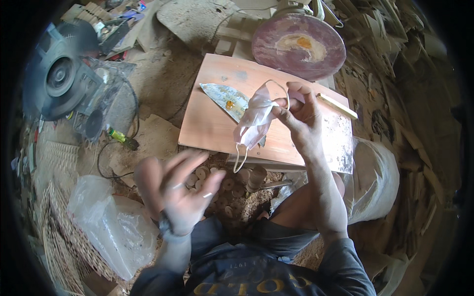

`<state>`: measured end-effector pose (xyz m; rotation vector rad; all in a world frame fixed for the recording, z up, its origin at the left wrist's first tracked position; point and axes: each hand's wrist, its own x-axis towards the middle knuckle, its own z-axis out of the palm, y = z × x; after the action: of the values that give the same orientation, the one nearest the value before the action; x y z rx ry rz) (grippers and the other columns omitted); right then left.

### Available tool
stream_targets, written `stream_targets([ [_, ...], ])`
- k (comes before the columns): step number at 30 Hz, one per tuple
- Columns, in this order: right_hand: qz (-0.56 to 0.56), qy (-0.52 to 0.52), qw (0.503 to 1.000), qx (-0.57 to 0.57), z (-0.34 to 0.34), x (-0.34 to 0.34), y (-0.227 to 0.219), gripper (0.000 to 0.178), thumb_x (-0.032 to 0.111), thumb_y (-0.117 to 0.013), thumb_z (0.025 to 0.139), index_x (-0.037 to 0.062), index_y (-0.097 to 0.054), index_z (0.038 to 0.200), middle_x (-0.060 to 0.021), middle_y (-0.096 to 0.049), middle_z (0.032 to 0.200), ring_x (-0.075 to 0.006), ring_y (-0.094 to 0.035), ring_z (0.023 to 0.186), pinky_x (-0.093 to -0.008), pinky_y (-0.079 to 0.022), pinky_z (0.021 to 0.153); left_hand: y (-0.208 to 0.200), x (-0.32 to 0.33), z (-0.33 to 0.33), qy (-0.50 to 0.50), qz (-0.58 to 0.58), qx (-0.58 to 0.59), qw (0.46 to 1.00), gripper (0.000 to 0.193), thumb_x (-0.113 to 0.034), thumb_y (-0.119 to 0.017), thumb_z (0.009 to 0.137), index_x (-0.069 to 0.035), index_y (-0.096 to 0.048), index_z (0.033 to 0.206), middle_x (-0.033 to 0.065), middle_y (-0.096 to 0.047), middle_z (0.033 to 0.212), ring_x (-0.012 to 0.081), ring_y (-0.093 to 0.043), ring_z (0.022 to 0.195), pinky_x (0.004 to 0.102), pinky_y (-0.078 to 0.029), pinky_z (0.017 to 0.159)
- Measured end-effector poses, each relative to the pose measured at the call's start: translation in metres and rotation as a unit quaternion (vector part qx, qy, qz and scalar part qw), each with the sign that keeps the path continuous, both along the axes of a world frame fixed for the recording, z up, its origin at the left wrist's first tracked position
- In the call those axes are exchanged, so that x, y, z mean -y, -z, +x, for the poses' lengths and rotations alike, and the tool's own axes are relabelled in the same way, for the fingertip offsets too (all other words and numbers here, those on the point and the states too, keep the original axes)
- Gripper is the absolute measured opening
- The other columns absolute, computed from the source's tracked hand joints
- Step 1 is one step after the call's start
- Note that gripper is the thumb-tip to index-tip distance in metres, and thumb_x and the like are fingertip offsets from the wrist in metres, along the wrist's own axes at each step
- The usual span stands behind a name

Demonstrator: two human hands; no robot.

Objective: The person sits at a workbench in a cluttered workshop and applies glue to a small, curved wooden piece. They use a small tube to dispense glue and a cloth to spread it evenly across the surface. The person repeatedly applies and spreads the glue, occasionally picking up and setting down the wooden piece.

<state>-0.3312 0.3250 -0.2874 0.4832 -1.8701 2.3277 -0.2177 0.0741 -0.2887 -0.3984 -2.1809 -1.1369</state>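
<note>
Below us lies a pinkish board (207, 118). We hold our left hand (180, 195), motion-blurred, loosely open near its front edge; our right hand (300, 114) pinches a crumpled face mask (256, 111) above the board, one ear loop (235, 169) dangling.

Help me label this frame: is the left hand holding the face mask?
No, the right hand pinches the face mask, while the left hand is apart from it with fingers spread.

Cloth-like face mask (253, 129), smooth wooden board (207, 121), glossy plastic bag (126, 232), rough matt disc (266, 52)
</note>
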Motion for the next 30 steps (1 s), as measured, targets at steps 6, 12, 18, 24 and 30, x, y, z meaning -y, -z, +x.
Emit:
stream_targets([
  [6,0.011,-0.05,0.998,0.025,0.012,0.003,0.0,0.055,-0.006,-0.068,0.089,0.0012,-0.041,0.137,-0.0102,-0.07,0.096,-0.0116,-0.065,0.091,-0.0263,-0.051,0.08,-0.04,-0.052,-0.064,0.053,-0.161,0.05,0.984,0.03,-0.021,-0.078,0.079,-0.01,-0.073,0.107,0.0061,-0.068,0.105,0.0266,-0.058,0.099,0.0406,-0.043,0.091],
  [12,0.377,0.223,0.892,-0.114,0.008,-0.013,-0.014,0.021,0.013,-0.076,0.084,0.0027,-0.074,0.102,-0.0149,-0.068,0.105,-0.0226,-0.066,0.096,-0.036,-0.052,0.083,-0.047,-0.042,-0.092,0.078,-0.226,0.139,0.961,0.015,-0.024,-0.075,0.083,-0.011,-0.077,0.089,0.0016,-0.069,0.091,0.0232,-0.057,0.101,0.0405,-0.033,0.094],
  [18,0.311,0.012,0.933,-0.181,0.025,-0.003,-0.016,0.049,0.022,-0.084,0.078,-0.0003,-0.067,0.118,-0.0159,-0.068,0.109,-0.0231,-0.066,0.101,-0.0374,-0.05,0.092,-0.04,-0.054,-0.094,0.131,-0.032,0.34,0.931,0.018,-0.02,-0.078,0.084,-0.003,-0.074,0.088,0.0055,-0.071,0.079,0.01,-0.064,0.074,0.0304,-0.05,0.073],
  [24,0.322,0.025,0.945,-0.045,0.031,0.004,-0.003,0.037,0.008,-0.076,0.084,-0.0029,-0.065,0.117,-0.0105,-0.07,0.098,-0.0163,-0.066,0.097,-0.0333,-0.052,0.087,-0.035,-0.05,-0.106,0.181,0.101,0.363,0.909,0.015,-0.01,-0.076,0.088,0.004,-0.073,0.091,0.0051,-0.073,0.081,0.0065,-0.063,0.072,0.0228,-0.05,0.067],
  [30,0.155,0.03,0.986,-0.052,0.023,0.008,0.007,0.022,0.0,-0.064,0.092,-0.0051,-0.065,0.113,-0.0088,-0.068,0.104,-0.0157,-0.065,0.099,-0.0302,-0.052,0.089,-0.026,-0.046,-0.111,0.216,0.179,0.336,0.899,0.014,-0.007,-0.075,0.087,0.004,-0.073,0.094,0.0058,-0.073,0.085,0.0073,-0.063,0.078,0.0229,-0.051,0.074],
])
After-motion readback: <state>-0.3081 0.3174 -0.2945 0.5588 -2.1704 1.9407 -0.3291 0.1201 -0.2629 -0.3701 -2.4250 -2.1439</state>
